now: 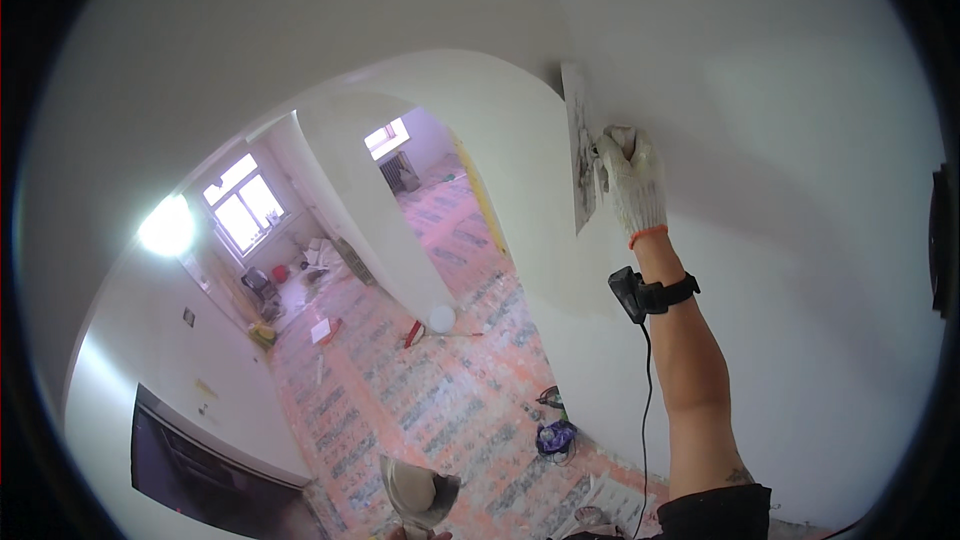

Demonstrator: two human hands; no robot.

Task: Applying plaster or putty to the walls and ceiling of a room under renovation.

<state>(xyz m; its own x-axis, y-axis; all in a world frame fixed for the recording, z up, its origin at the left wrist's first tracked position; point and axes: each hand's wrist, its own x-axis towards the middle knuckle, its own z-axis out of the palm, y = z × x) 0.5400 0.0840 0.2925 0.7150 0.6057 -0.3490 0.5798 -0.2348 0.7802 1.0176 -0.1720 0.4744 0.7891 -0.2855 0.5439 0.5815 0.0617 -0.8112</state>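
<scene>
My right hand (636, 180), in a white work glove with an orange cuff, is closed round the grip of a plastering trowel (580, 155). The trowel's long metal blade stands nearly upright at the edge where the white wall (800, 270) meets the arched opening, its face smeared with grey-white filler. Low in the picture, a wide putty knife (410, 490) carries a lump of pale putty (432, 492). My left hand (400, 534) shows only as a sliver at the bottom edge, round the putty knife's handle; most of it is hidden.
A black wrist strap with a small device (640, 293) and cable hangs on my right forearm. Pink printed sheeting (410, 390) covers the floor beyond the arch. A purple bag (556, 438) lies by the wall's foot. A dark door-like panel (210, 465) is at lower left.
</scene>
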